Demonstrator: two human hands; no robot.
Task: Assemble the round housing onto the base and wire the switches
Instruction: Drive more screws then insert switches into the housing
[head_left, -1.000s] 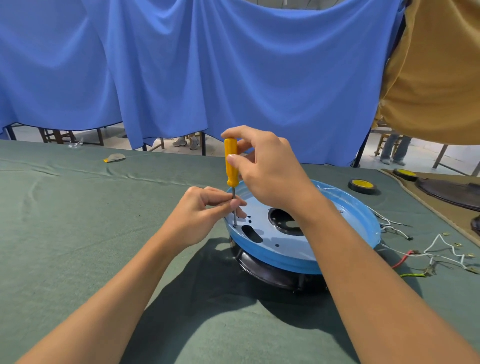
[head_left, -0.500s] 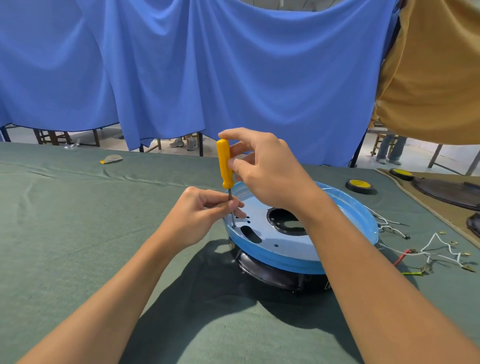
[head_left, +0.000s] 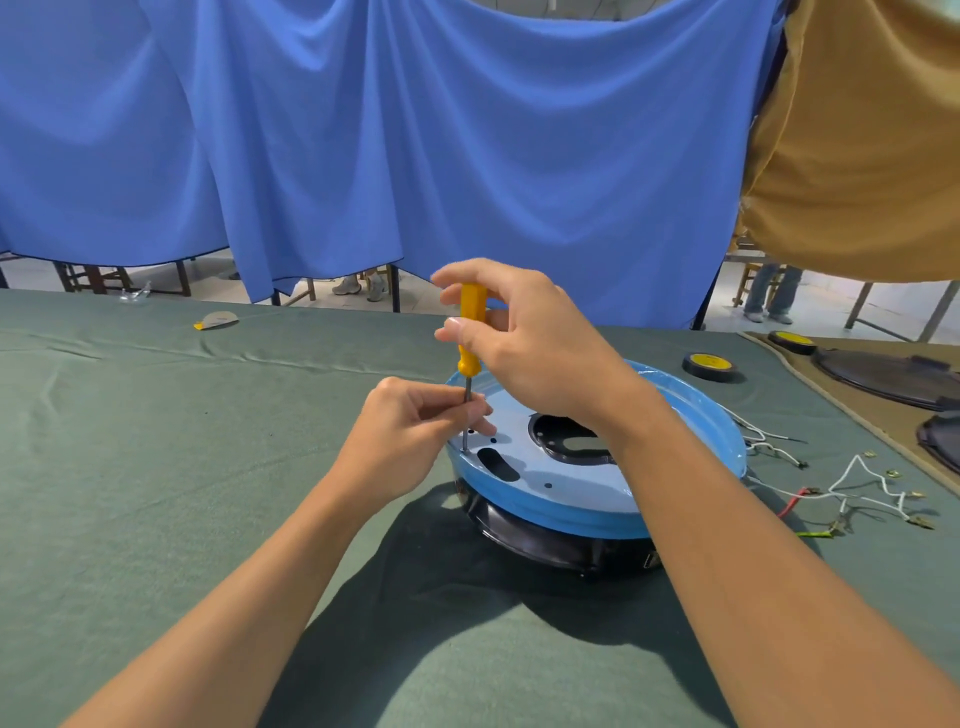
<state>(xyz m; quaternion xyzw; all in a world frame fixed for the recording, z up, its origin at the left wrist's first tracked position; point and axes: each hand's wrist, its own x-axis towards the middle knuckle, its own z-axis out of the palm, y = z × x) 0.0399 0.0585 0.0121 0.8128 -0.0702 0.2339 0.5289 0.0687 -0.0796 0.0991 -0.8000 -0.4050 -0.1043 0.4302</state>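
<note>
- Our left hand (head_left: 410, 441) pinches its fingers (head_left: 452, 410) together round the metal shaft of the screwdriver (head_left: 471, 332), just above the tip.
- The screwdriver stands nearly upright, its tip on the near-left part of the blue round housing (head_left: 571, 483), right below those fingers.
- Our right hand (head_left: 535, 348) has its fingers clamped on the yellow handle, above the left ones.
- The housing sits on the black base (head_left: 545, 543), on the desk (head_left: 156, 467) beneath both hands.
- Loose wires (head_left: 857, 486) lie on the desk well right of our fingers.
</note>
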